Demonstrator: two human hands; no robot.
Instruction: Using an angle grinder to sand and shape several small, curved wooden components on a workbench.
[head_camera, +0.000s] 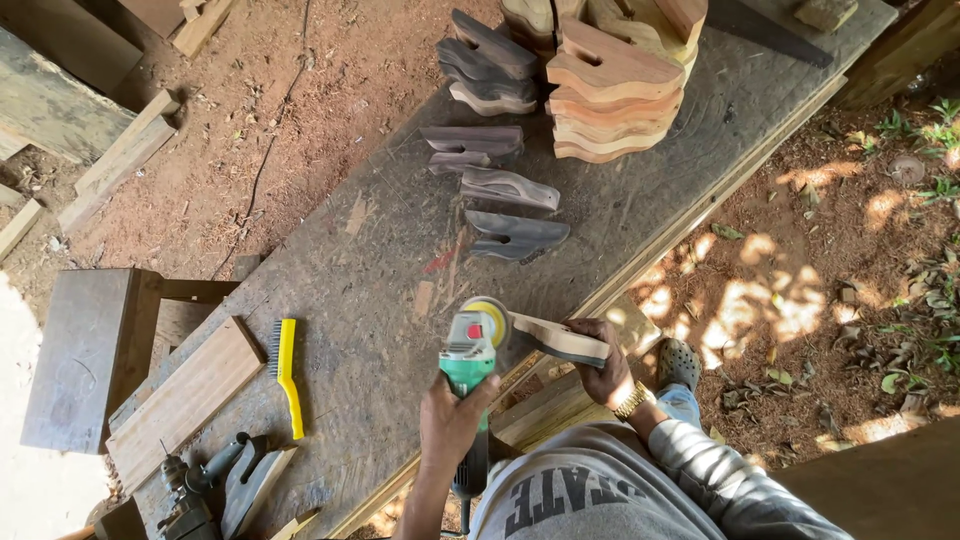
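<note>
From the head camera, looking straight down over the bench, the person stood at the near edge of a long, scuffed worktable (380, 260). The left hand (452, 420) was clenched around the body of a green angle grinder (468, 365), whose yellow sanding disc (487, 318) met the end of a shaped wooden piece (560, 340). The right hand (603, 362) gripped that piece from below and behind, fingers wrapped round its far end, holding it out over the table edge rather than resting it flat.

To my eye, doing this well meant keeping the disc at a shallow tilt on the curve and letting it sweep lightly, never dwelling in one spot, with the right-hand fingers kept well back from the wheel. Bracing the piece against the bench edge would have steadied it; held free, it looked liable to chatter.

Farther up the table lay several dark carved pieces (500, 190), apart from one another, and beyond them a stack of paler reddish cut blanks (615, 95). Near the left hand's side lay a yellow-handled wire brush (287, 375), beside a plank (185, 400), and a drill (195, 485) sat at the near corner. Whether the disc was spinning I could not tell.
</note>
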